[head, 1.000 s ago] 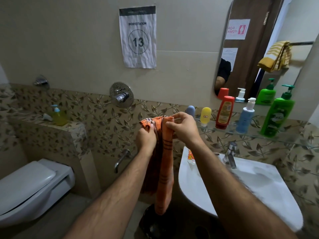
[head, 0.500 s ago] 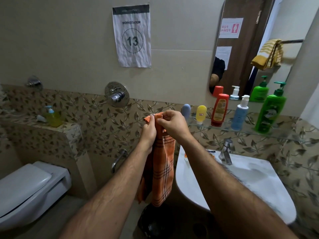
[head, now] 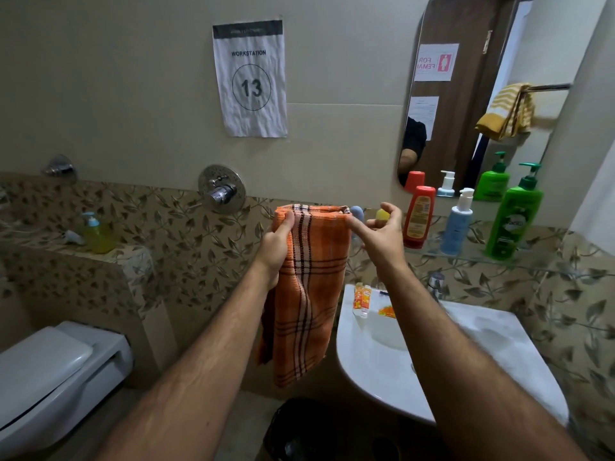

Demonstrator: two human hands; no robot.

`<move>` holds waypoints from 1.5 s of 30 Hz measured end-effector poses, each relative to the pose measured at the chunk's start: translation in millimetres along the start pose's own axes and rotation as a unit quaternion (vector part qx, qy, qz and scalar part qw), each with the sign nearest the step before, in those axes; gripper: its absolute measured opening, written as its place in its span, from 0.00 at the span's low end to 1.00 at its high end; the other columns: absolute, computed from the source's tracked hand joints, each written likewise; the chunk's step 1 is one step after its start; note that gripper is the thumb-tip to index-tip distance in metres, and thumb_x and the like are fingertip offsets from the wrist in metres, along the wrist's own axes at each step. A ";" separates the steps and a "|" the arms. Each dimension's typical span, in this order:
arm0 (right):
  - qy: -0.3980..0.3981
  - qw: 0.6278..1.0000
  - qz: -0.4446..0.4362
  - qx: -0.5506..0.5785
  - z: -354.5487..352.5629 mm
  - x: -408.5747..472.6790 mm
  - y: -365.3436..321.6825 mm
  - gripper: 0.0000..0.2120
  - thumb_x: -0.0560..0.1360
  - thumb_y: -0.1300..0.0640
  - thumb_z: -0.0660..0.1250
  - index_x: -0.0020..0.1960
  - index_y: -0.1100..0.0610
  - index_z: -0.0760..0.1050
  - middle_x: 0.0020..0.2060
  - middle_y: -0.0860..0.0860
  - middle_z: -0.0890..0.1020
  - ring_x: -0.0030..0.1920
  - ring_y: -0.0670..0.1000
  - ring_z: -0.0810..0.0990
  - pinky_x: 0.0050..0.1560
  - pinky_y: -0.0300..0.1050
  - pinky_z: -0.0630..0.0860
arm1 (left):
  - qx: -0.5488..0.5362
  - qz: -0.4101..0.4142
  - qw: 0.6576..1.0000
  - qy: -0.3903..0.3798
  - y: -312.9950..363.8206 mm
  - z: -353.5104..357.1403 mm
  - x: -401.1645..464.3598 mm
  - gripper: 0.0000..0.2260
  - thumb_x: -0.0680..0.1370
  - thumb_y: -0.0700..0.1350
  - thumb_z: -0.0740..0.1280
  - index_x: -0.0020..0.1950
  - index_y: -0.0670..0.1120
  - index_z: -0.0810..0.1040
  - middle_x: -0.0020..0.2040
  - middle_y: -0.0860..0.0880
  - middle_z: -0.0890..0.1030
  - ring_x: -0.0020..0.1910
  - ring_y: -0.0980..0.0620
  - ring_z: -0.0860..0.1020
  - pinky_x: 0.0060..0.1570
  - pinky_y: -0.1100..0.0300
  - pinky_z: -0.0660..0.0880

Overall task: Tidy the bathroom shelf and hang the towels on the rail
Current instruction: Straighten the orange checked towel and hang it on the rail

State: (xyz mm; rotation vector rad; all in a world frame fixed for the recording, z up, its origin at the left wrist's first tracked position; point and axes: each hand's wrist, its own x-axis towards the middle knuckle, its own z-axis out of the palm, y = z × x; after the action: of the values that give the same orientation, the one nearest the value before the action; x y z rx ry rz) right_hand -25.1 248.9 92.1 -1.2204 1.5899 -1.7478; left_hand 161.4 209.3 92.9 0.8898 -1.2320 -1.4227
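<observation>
An orange checked towel hangs folded in front of me, left of the sink. My left hand grips its top left corner. My right hand pinches the top right corner between thumb and forefinger, other fingers spread. The top edge is stretched flat between the two hands. On the glass shelf stand a red bottle, a blue pump bottle and a green pump bottle; a blue item and a yellow item are partly hidden behind my right hand. The mirror reflects a yellow striped towel on a rail.
A white sink with a small orange tube on its rim is at right. A toilet is at lower left, a ledge with a yellow soap bottle above it. A wall tap sits behind the towel. A dark bin is below.
The hands have moved apart along the towel's top edge, spreading the bunched towel wider. The view has shifted slightly.
</observation>
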 end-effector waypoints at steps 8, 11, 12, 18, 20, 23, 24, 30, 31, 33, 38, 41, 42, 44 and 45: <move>-0.265 0.960 0.021 0.092 -25.1 -12.2 -12.0 0.29 0.66 0.56 0.79 0.64 0.61 0.75 0.56 0.59 0.84 0.58 0.60 0.83 0.57 0.53 0.81 | -0.049 -0.003 0.992 -0.119 11.9 10.2 -2.6 0.24 0.83 0.57 0.54 0.51 0.42 0.84 0.52 0.40 0.84 0.52 0.43 0.83 0.53 0.51 0.80; -0.219 0.970 -0.003 0.108 -33.8 -14.6 -28.5 0.16 0.72 0.61 0.73 0.58 0.61 0.78 0.51 0.58 0.85 0.52 0.58 0.85 0.49 0.48 0.83 | -0.040 0.009 0.995 -0.087 7.7 12.9 -0.6 0.24 0.81 0.58 0.58 0.54 0.39 0.82 0.53 0.39 0.84 0.53 0.42 0.83 0.53 0.51 0.80; -0.216 0.972 -0.007 0.096 -37.7 -13.4 -32.8 0.14 0.72 0.60 0.73 0.56 0.59 0.79 0.49 0.56 0.86 0.50 0.57 0.86 0.48 0.47 0.83 | -0.039 0.010 0.996 -0.079 6.1 14.8 1.2 0.23 0.80 0.57 0.59 0.53 0.39 0.81 0.51 0.40 0.85 0.51 0.43 0.83 0.50 0.52 0.81; -0.208 0.976 -0.015 0.071 -54.3 -10.5 -44.2 0.15 0.72 0.52 0.72 0.57 0.56 0.79 0.50 0.54 0.86 0.52 0.56 0.85 0.51 0.48 0.82 | -0.042 0.026 0.989 -0.139 8.5 32.6 4.2 0.19 0.82 0.55 0.58 0.58 0.42 0.80 0.52 0.41 0.85 0.51 0.44 0.84 0.47 0.53 0.81; -0.187 0.977 -0.020 0.102 -58.2 -10.9 -45.2 0.13 0.72 0.53 0.71 0.55 0.55 0.79 0.48 0.54 0.86 0.52 0.56 0.85 0.50 0.47 0.82 | -0.041 0.041 0.987 -0.150 11.6 37.3 5.3 0.16 0.82 0.53 0.58 0.56 0.44 0.81 0.50 0.43 0.85 0.50 0.46 0.84 0.46 0.54 0.81; -0.187 0.976 -0.038 0.103 -63.7 -11.3 -45.7 0.15 0.70 0.53 0.72 0.56 0.55 0.78 0.50 0.54 0.85 0.53 0.56 0.85 0.51 0.48 0.82 | -0.020 0.055 0.987 -0.152 12.5 40.6 6.3 0.14 0.81 0.53 0.61 0.54 0.46 0.81 0.51 0.44 0.85 0.52 0.46 0.84 0.51 0.51 0.80; -0.186 0.977 -0.043 0.095 -65.0 -11.6 -45.5 0.16 0.71 0.54 0.72 0.57 0.55 0.78 0.51 0.54 0.85 0.53 0.55 0.85 0.50 0.47 0.82 | -0.013 0.058 0.986 -0.153 12.2 41.1 5.7 0.13 0.81 0.53 0.61 0.54 0.46 0.80 0.50 0.45 0.85 0.51 0.46 0.84 0.52 0.51 0.80; -0.103 0.981 0.007 0.166 -65.8 -6.5 -36.8 0.08 0.79 0.54 0.65 0.53 0.59 0.78 0.42 0.53 0.85 0.46 0.52 0.85 0.45 0.44 0.83 | 0.026 0.072 0.982 -0.174 10.4 49.8 8.1 0.16 0.75 0.57 0.64 0.53 0.46 0.80 0.46 0.48 0.86 0.48 0.49 0.84 0.49 0.54 0.79; -0.094 0.983 0.008 0.160 -64.1 -6.1 -37.7 0.08 0.80 0.54 0.65 0.52 0.58 0.78 0.41 0.52 0.85 0.44 0.51 0.85 0.45 0.44 0.83 | 0.023 0.062 0.983 -0.171 10.8 50.4 8.9 0.17 0.76 0.57 0.64 0.53 0.45 0.80 0.46 0.47 0.86 0.47 0.48 0.84 0.49 0.53 0.80; -0.081 0.990 -0.016 0.117 -62.0 -3.6 -41.5 0.08 0.80 0.53 0.65 0.50 0.57 0.78 0.41 0.52 0.85 0.44 0.51 0.85 0.46 0.45 0.83 | -0.005 0.045 0.984 -0.171 9.5 49.1 11.2 0.22 0.75 0.58 0.63 0.55 0.41 0.79 0.47 0.45 0.85 0.48 0.46 0.83 0.49 0.53 0.81; -0.012 0.995 -0.066 0.073 -70.3 6.1 -59.3 0.06 0.77 0.52 0.69 0.46 0.54 0.80 0.44 0.57 0.84 0.46 0.55 0.85 0.50 0.51 0.82 | -0.027 0.038 0.968 -0.247 -10.6 46.8 14.1 0.27 0.73 0.58 0.63 0.64 0.40 0.75 0.60 0.38 0.81 0.59 0.40 0.80 0.57 0.47 0.78; 0.002 0.997 -0.062 0.053 -83.0 8.6 -72.1 0.06 0.78 0.52 0.69 0.48 0.55 0.79 0.48 0.59 0.84 0.50 0.58 0.85 0.52 0.53 0.83 | -0.038 0.024 0.981 -0.190 -11.1 72.4 11.7 0.22 0.72 0.51 0.71 0.60 0.39 0.77 0.54 0.39 0.83 0.53 0.41 0.83 0.50 0.49 0.81; 0.007 0.997 -0.061 0.048 -90.4 9.5 -78.1 0.05 0.78 0.53 0.68 0.49 0.55 0.78 0.47 0.59 0.84 0.50 0.58 0.85 0.51 0.52 0.83 | -0.056 0.026 0.983 -0.173 -9.2 84.4 12.2 0.21 0.73 0.52 0.72 0.59 0.39 0.78 0.53 0.39 0.84 0.51 0.41 0.83 0.49 0.47 0.81; 0.001 0.996 -0.073 0.057 -109.2 12.8 -87.6 0.07 0.78 0.54 0.68 0.53 0.57 0.77 0.49 0.58 0.83 0.51 0.57 0.84 0.51 0.50 0.83 | -0.102 0.039 0.982 -0.156 -3.4 108.5 15.7 0.17 0.74 0.50 0.72 0.56 0.40 0.79 0.52 0.38 0.84 0.51 0.39 0.83 0.51 0.43 0.80; -0.007 0.994 -0.084 0.070 -122.2 14.3 -89.6 0.14 0.76 0.53 0.70 0.58 0.58 0.75 0.52 0.59 0.83 0.53 0.57 0.84 0.52 0.51 0.83 | -0.126 0.045 0.977 -0.165 -0.7 122.6 18.2 0.17 0.74 0.49 0.71 0.57 0.40 0.79 0.53 0.37 0.83 0.52 0.38 0.82 0.53 0.40 0.79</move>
State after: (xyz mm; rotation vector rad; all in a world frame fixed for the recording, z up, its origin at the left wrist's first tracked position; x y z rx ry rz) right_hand -116.4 320.7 190.4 -1.3263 1.3641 -1.9153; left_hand 40.7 219.6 119.1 0.4309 -1.2791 -1.6543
